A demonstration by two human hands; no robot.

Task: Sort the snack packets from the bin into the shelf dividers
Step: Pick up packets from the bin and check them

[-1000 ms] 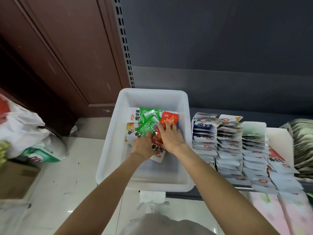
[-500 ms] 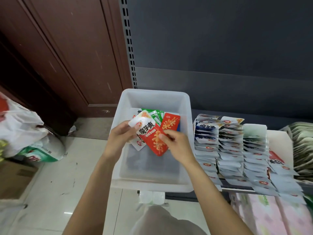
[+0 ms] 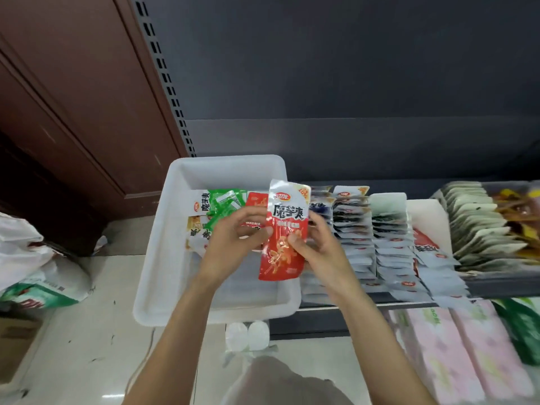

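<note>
Step in hand: a red packet (image 3: 285,244) is lifted out of the white bin (image 3: 163,258) and is held upright above its right side, ready to go to the shelf (image 3: 365,304)
Right hand (image 3: 318,252): thumb pressed on the packet's face, fingers behind it, so it pinches the packet near the middle
Left hand (image 3: 233,244): fingers curled at the packet's left edge, touching it; whether it also holds a second packet behind I cannot tell
How to do it well: I judge it best to keep the packet upright with the print facing out, find the row of matching packets, and slide it in at the end of that row without knocking the leaning stacks
Still in the bin: green packets (image 3: 225,203) and white packets (image 3: 201,201) lie at the far end
Shelf rows: white and dark packets (image 3: 353,229) stand in tight files just right of the bin
Room: pale tiled floor (image 3: 87,331), brown wooden door (image 3: 73,112) at left, white bags (image 3: 26,258) beside it, pink packs (image 3: 455,352) on a lower level
</note>
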